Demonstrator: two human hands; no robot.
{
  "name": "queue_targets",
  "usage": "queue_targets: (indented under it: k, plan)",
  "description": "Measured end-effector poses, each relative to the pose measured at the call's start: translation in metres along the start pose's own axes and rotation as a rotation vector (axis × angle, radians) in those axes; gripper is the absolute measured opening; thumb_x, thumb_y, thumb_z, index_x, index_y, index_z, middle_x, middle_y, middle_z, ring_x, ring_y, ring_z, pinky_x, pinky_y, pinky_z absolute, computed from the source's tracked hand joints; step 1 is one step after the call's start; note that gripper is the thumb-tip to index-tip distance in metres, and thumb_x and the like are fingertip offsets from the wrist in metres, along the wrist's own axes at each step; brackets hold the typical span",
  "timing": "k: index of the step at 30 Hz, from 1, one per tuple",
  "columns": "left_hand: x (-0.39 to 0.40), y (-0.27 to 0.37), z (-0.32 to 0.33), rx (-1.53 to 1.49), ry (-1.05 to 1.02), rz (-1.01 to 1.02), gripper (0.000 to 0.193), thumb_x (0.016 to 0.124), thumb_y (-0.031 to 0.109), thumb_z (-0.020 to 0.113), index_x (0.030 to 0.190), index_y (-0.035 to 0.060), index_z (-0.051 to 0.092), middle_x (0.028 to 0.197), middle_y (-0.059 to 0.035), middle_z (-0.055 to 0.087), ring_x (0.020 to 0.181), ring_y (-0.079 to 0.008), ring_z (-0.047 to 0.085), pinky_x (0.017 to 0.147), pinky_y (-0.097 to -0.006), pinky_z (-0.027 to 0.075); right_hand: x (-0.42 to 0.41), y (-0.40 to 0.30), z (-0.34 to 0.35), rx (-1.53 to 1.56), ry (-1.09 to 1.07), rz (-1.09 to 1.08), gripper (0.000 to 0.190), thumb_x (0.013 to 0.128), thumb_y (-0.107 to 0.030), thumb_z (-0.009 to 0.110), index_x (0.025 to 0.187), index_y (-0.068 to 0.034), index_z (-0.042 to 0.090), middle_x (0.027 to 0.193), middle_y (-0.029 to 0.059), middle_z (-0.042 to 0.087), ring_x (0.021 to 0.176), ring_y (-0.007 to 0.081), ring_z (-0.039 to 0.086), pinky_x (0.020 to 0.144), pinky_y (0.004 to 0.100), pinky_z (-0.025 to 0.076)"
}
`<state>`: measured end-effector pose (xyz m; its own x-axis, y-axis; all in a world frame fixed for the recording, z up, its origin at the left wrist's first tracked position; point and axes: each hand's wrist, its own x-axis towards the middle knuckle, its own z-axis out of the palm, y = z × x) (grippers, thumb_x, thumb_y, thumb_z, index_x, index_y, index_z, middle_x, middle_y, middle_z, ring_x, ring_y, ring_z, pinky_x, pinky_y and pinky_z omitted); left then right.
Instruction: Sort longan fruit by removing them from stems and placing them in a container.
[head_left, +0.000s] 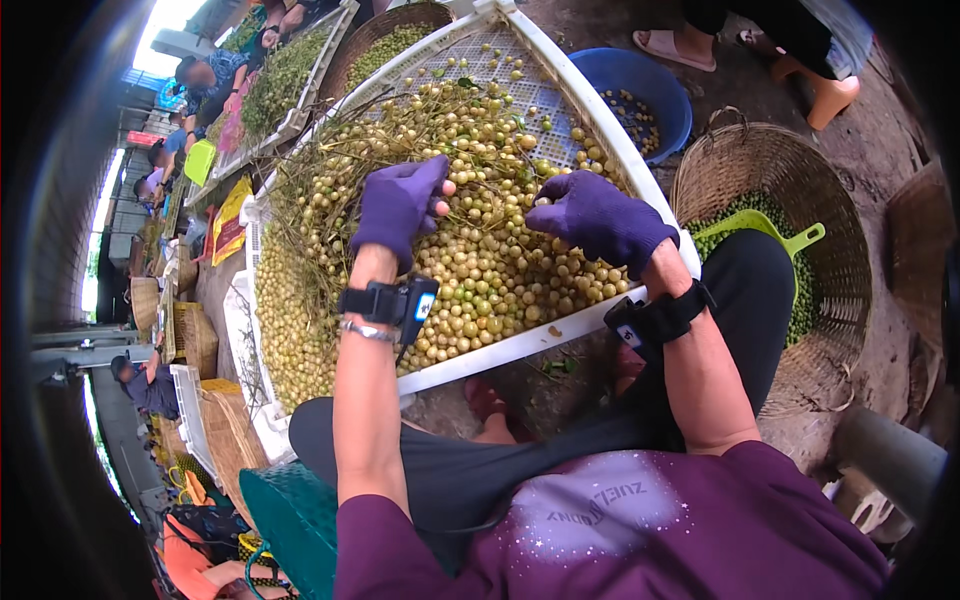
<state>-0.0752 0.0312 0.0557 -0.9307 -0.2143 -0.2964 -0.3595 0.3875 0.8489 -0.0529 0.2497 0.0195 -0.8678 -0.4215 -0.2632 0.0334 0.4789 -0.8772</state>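
Observation:
A large white plastic mesh tray (525, 346) lies before me, heaped with small round yellow-green fruits (480, 285) and thin stems (322, 169). My left hand (397, 206), in a purple glove with bare fingertips, is over the middle of the heap with fingers curled; whether it grips anything is hidden. My right hand (604, 217), gloved alike, is bent over the fruits near the tray's right side. A pale round thing shows by its thumb and forefinger, but I cannot tell whether it is pinched. Both wrists wear black strapped devices.
At right stands a wicker basket (832, 187) with green fruits and a light-green plastic scoop (757, 223). Behind the tray are a blue basin (660, 82) holding some fruits and another basket (367, 34). People work at trays on the left; a person's sandalled feet show at top right.

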Motion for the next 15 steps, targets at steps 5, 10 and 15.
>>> queue_targets:
  k: [5, 10, 15]
  plan:
    - [0.045, -0.009, 0.005, 0.122, 0.183, -0.240, 0.037, 0.080, 0.039, 0.063, 0.073, 0.0033, 0.057, 0.054, -0.0023, 0.058, 0.038, -0.0068, 0.048, 0.033, -0.0223, 0.033, -0.003, 0.001, 0.004, -0.029, -0.114, -0.173, 0.039, 0.073, -0.030, 0.064, 0.095, 0.002, 0.063, 0.083, 0.0143, 0.066, 0.074, 0.0210, 0.063, 0.071, 0.0310, 0.048]
    - [0.070, -0.013, 0.003, 0.131, 0.158, -0.253, 0.025, 0.080, 0.034, 0.062, 0.070, 0.0129, 0.054, 0.053, 0.0031, 0.053, 0.037, -0.0048, 0.038, 0.035, -0.0219, 0.027, -0.002, 0.002, 0.000, 0.048, -0.064, -0.170, 0.033, 0.077, -0.026, 0.061, 0.096, 0.001, 0.064, 0.088, 0.0139, 0.066, 0.078, 0.0208, 0.063, 0.075, 0.0307, 0.048]
    - [0.060, -0.036, -0.011, -0.427, 0.153, -0.192, 0.020, 0.083, 0.022, 0.061, 0.070, 0.0123, 0.052, 0.052, 0.0054, 0.044, 0.039, -0.0058, 0.037, 0.036, -0.0216, 0.029, 0.001, 0.003, 0.001, -0.002, 0.199, -0.166, 0.029, 0.080, -0.023, 0.056, 0.097, 0.000, 0.064, 0.089, 0.0170, 0.066, 0.082, 0.0266, 0.063, 0.078, 0.0344, 0.047]
